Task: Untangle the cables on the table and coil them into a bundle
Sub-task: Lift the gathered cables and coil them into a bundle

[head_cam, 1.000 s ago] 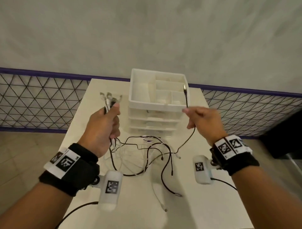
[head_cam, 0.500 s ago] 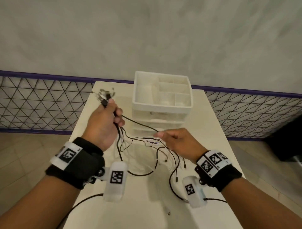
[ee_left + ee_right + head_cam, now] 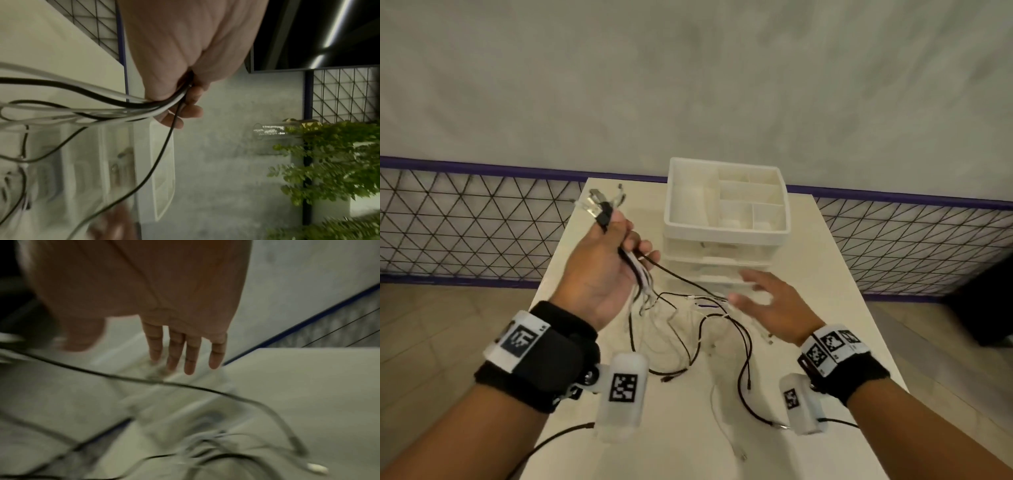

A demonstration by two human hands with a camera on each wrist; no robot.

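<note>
My left hand (image 3: 613, 260) is raised above the table's left side and grips a bunch of black and white cables (image 3: 635, 265); their plug ends (image 3: 599, 204) stick out above my fist. In the left wrist view my curled fingers (image 3: 185, 110) close round the cables (image 3: 115, 100). From the fist the cables hang down into a loose tangle (image 3: 698, 329) on the white table (image 3: 835, 274). My right hand (image 3: 763, 301) hovers over the tangle with fingers spread, holding nothing. The right wrist view shows straight fingers (image 3: 185, 353) above a black cable (image 3: 127, 378).
A white plastic drawer organiser (image 3: 726, 219) with an open divided top tray stands at the back centre of the table. A wire mesh fence (image 3: 465, 222) with a purple rail runs behind. Wrist camera leads trail off the near edge. Green plants (image 3: 329, 162) stand further off.
My right hand let go of the black cable end it held up near the organiser, dropped to the tangle and now hovers spread. My left hand still grips the bunch, tilted slightly.
</note>
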